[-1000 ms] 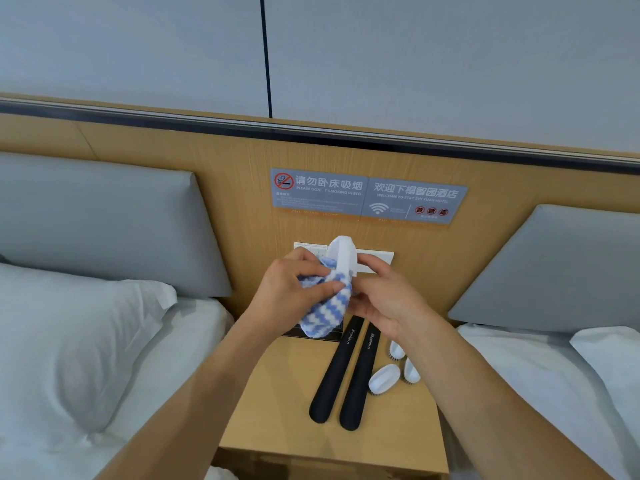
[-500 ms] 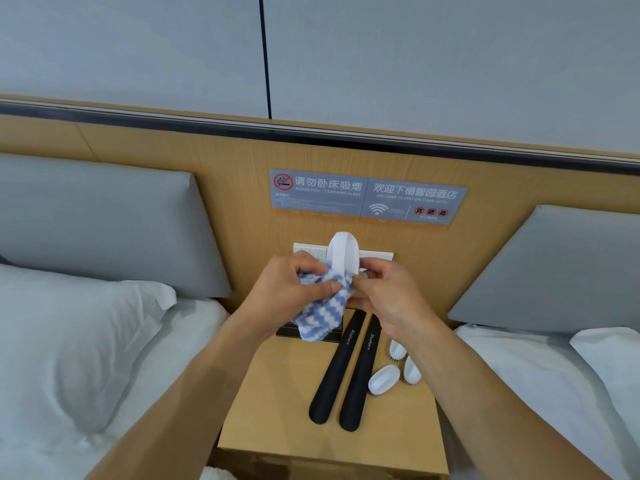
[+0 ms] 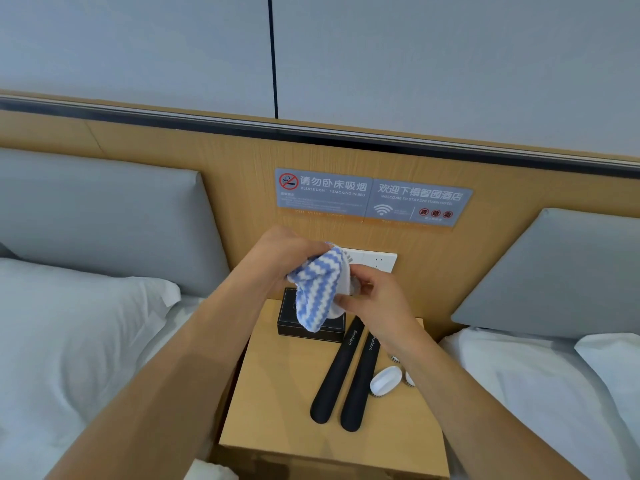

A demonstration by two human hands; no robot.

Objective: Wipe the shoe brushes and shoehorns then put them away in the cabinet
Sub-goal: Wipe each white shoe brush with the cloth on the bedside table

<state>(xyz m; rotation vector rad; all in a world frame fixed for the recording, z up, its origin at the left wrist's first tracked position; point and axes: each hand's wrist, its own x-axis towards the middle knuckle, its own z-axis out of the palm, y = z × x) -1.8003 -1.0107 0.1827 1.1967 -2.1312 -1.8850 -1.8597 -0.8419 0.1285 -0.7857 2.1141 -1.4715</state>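
My left hand [image 3: 277, 258] grips a blue-and-white zigzag cloth [image 3: 317, 289] and presses it over a white shoe brush [image 3: 343, 289]. My right hand [image 3: 375, 299] holds that brush from the right; only its white edge and some bristles show. Both hands are raised above the wooden nightstand [image 3: 277, 393]. On its top lie two black shoehorns [image 3: 337, 375] [image 3: 362, 386] side by side. A white shoe brush [image 3: 385, 380] lies to their right, and two more brushes [image 3: 409, 379] [image 3: 394, 358] peek out from under my right forearm.
A black box [image 3: 311, 329] stands at the back of the nightstand, under the cloth. Beds with white pillows [image 3: 69, 334] flank the nightstand on both sides. A wooden headboard panel carries grey signs [image 3: 372, 197] and a white socket plate [image 3: 377, 261].
The cloth has slid up over the brush, which now sits lower and is mostly covered. The camera has tilted, showing more of the black box.
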